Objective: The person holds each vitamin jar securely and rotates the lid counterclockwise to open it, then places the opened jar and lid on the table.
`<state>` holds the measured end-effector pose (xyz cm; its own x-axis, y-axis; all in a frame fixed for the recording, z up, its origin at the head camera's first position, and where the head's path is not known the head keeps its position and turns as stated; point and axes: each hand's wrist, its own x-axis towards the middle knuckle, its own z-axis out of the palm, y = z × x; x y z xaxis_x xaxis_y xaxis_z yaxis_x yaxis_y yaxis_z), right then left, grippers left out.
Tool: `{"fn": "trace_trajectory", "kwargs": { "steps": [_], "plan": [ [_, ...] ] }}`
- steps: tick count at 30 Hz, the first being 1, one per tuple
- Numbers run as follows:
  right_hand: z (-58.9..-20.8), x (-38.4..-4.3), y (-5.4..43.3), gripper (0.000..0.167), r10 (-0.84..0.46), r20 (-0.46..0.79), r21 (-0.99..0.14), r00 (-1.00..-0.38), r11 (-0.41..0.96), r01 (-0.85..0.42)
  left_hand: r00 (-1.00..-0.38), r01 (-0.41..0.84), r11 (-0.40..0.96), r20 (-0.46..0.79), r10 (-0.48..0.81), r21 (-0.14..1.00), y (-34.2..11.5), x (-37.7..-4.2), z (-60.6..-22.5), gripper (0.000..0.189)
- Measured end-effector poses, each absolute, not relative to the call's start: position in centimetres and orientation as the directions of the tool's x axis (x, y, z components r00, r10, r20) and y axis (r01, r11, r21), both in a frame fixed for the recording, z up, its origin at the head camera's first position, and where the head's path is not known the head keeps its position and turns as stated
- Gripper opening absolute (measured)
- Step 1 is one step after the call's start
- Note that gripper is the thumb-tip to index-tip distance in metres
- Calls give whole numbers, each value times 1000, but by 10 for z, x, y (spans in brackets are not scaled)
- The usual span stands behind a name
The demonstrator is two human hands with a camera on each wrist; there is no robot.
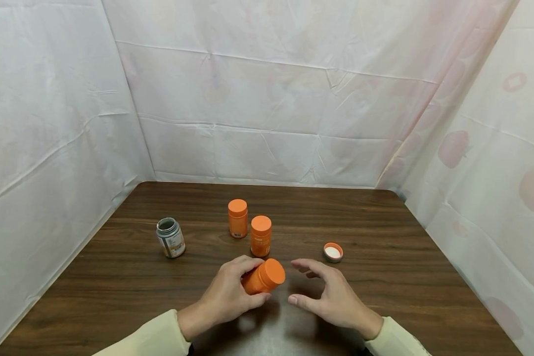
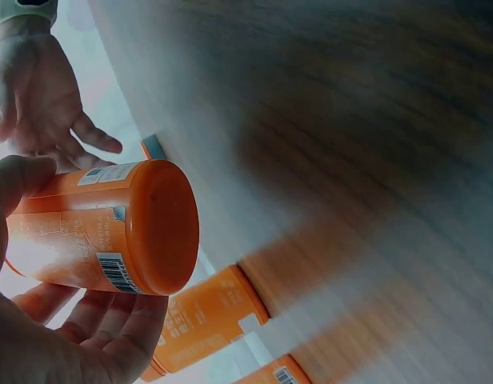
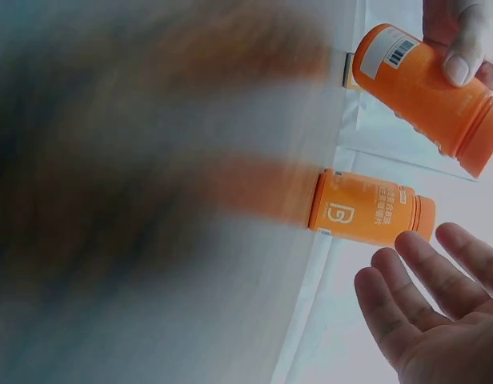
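Note:
My left hand [image 1: 229,291] grips an orange pill bottle [image 1: 263,277] around its body, tilted so its orange cap leans to the right. In the left wrist view the bottle's base [image 2: 168,228] and barcode label face the camera, above the table. My right hand [image 1: 333,294] hovers to the right of the bottle, fingers loosely spread and holding nothing; the right wrist view shows its palm [image 3: 446,336] turned up. Just behind the held bottle stands a capped orange bottle [image 1: 261,237], and a second capped bottle [image 1: 238,220] is behind it to the left.
An uncapped grey bottle [image 1: 171,238] with a printed label stands at the left of the dark wooden table [image 1: 129,291]. To the right, a loose cap [image 1: 333,252] lies with its white inside up. White sheeting [image 1: 267,109] encloses the back and sides.

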<state>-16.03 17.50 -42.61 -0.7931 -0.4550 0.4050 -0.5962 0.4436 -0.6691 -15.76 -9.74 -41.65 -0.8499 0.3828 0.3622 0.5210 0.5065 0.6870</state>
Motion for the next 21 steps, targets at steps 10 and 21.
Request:
{"fn": "trace_trajectory", "kwargs": {
  "steps": [10, 21],
  "plan": [
    [-424, -158, 170, 59, -444, 463, -694, -767, 357, -625, -846, 523, 485, 357, 395, 701, -89, -153, -415, 49],
    [-424, -158, 167, 60, -454, 472, -705, -756, 320, -633, -833, 541, 462, 372, 410, 703, -82, -151, -415, 48]
  ]
}}
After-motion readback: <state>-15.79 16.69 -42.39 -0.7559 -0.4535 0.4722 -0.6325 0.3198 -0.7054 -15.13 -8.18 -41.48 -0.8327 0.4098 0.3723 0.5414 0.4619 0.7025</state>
